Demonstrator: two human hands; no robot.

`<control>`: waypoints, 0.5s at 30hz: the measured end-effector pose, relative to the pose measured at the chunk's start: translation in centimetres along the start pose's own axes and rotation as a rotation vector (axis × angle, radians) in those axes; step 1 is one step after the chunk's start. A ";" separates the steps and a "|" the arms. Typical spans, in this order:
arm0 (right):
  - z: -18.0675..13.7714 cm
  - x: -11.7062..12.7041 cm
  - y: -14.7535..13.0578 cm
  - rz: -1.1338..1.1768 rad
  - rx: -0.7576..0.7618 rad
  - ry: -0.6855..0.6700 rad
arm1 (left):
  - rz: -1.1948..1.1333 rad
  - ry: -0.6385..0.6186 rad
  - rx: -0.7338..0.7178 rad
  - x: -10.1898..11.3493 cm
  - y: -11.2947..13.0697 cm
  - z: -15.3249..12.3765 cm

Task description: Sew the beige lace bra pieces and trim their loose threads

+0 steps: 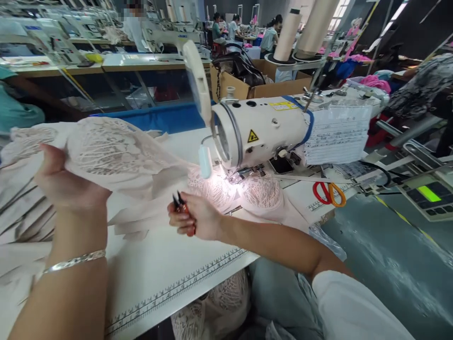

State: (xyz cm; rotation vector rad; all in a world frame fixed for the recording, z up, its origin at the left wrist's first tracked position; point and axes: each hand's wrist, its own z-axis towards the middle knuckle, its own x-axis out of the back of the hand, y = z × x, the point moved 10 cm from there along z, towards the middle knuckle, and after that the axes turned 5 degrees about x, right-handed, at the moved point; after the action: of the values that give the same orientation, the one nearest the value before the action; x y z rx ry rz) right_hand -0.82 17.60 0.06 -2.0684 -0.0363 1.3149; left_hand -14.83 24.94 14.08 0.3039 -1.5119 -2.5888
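My left hand (69,182) grips a pale pink lace bra (106,146) at one moulded cup and lifts it above the left of the table. Its fingers are partly hidden behind the fabric. In my right hand (201,215) is a pair of thread snips (182,210) with red handles, dark blades pointing up and to the left. Behind that hand, another lace cup (264,191) lies under the lit needle area of a white sewing machine (262,130). Pale fabric stretches between the two areas; whether it is one piece, I cannot tell.
Orange and red scissors (329,193) lie right of the machine. A ruler strip (180,285) runs along the table's front edge. More lace pieces (230,293) hang below it, over my lap. A control box (430,193) stands at right, a cardboard box (272,87) behind. Other people work farther back.
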 end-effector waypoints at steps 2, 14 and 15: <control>1.4 -0.1 -1.8 0.138 0.106 0.040 | -0.197 -0.031 0.032 0.4 -1.0 0.4; 3.9 0.5 -7.2 0.324 0.397 0.156 | -0.525 0.023 0.073 3.0 -3.3 1.3; 3.8 0.6 -7.4 0.306 0.422 0.168 | -0.513 -0.005 0.057 2.7 -2.8 1.4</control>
State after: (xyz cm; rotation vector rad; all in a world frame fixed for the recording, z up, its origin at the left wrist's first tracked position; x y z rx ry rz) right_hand -1.29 25.55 2.70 -1.8528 0.6020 1.1903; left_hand -17.80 26.94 11.98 0.7851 -1.6935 -2.9154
